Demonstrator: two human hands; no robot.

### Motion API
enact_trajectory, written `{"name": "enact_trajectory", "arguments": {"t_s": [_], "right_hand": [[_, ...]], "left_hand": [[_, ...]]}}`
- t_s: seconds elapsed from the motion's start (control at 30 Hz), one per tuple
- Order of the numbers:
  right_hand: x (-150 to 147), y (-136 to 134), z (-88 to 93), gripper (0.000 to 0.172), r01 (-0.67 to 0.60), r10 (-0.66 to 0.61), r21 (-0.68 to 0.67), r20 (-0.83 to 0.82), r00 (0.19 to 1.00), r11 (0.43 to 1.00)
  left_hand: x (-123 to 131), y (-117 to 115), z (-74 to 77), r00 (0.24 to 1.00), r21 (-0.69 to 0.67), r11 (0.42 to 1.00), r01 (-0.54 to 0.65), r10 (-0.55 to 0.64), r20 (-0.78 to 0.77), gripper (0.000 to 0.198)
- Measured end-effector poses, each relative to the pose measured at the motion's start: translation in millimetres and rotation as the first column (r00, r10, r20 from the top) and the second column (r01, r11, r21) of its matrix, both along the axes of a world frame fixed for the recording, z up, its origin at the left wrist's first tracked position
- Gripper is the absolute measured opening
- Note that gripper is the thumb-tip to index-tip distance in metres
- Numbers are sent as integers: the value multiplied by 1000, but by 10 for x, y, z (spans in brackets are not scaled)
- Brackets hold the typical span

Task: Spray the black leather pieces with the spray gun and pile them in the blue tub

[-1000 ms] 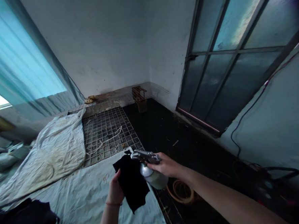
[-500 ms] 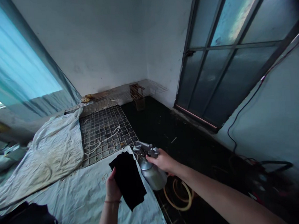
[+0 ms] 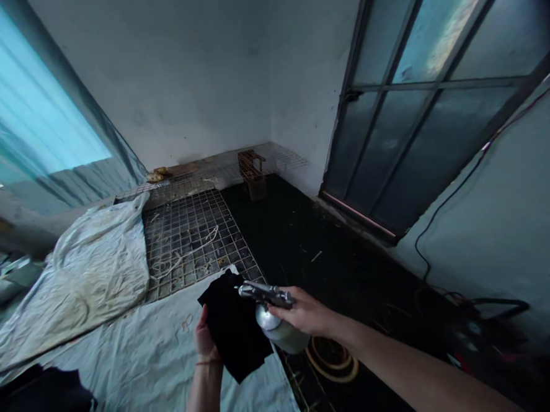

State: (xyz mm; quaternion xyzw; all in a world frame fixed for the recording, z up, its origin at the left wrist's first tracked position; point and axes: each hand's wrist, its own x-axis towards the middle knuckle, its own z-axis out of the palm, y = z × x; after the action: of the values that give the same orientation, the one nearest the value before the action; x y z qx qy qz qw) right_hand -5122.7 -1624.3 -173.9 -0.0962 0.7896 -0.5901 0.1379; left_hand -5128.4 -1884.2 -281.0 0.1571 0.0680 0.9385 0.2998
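Observation:
Black cloth pieces [image 3: 238,332], seemingly stacked, are gripped along their left edge by my left hand [image 3: 205,342], thumb on top. My right hand [image 3: 300,307] is wrapped round the handle of a metal spray gun [image 3: 266,292] with a silvery cup [image 3: 283,335] beneath it. The gun's nozzle points left, over the upper right part of the black cloth. Below both hands a pale sheet [image 3: 145,363] covers a wire grid [image 3: 188,236]. More dark cloth [image 3: 40,404] lies on the sheet at the lower left.
A coiled yellowish hose [image 3: 334,373] lies below the cup. Dark equipment [image 3: 473,330] with a black handle stands at the right. A small brown stool [image 3: 253,173] is near the far corner, and a framed door [image 3: 403,98] is at the right.
The spray gun in my right hand has moved left and slightly down, its nozzle now over the cloth. My left hand still holds the cloth. The view has shifted slightly.

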Motion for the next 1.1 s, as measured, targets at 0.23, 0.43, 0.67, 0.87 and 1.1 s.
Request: {"name": "enact_trajectory", "arguments": {"t_s": [0.23, 0.43, 0.67, 0.87, 1.1], "right_hand": [[-13, 26, 64, 17, -22, 25, 90, -32, 999, 996], [9, 0, 127, 18, -84, 87, 78, -39, 995, 993], [-91, -107, 192, 17, -30, 36, 72, -83, 996, 997], [-128, -138, 277, 16, -36, 41, 76, -66, 997, 996], [78, -44, 127, 19, -40, 43, 40, -70, 997, 998]], "left_hand": [[-42, 4, -67, 1000, -31, 999, -26, 27, 17, 68], [-74, 84, -61, 995, -45, 995, -86, 88, 43, 65], [-11, 272, 188, 969, -147, 970, -194, 213, 124, 49], [33, 345, 361, 930, -289, 929, -230, 297, 216, 42], [64, 182, 270, 904, -293, 909, -297, 367, 221, 41]]}}
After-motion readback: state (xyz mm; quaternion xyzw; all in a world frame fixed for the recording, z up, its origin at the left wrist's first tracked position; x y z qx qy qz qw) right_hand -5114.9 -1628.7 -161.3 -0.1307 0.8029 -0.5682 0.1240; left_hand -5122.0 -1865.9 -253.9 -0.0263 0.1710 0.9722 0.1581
